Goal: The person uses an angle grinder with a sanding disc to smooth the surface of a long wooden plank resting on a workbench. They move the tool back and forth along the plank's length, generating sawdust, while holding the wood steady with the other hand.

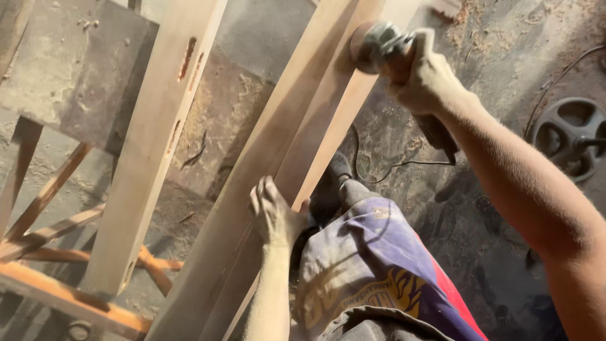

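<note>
Above: sanding a long timber plank with a handheld grinder.
Right hand grips the grinder, its disc against the plank's upper edge; left hand lies flat, fingers extended, bracing the plank lower down, beside a mortised board.

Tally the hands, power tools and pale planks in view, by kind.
Hands: 2, the left hand on a plank, the right hand on the sander
Sanders: 1
Pale planks: 3, one slotted plank and a leaning pair of planks
Total: 6

support: orange-brown wooden trestle | on it: pale mortised plank, long pale boards
</note>
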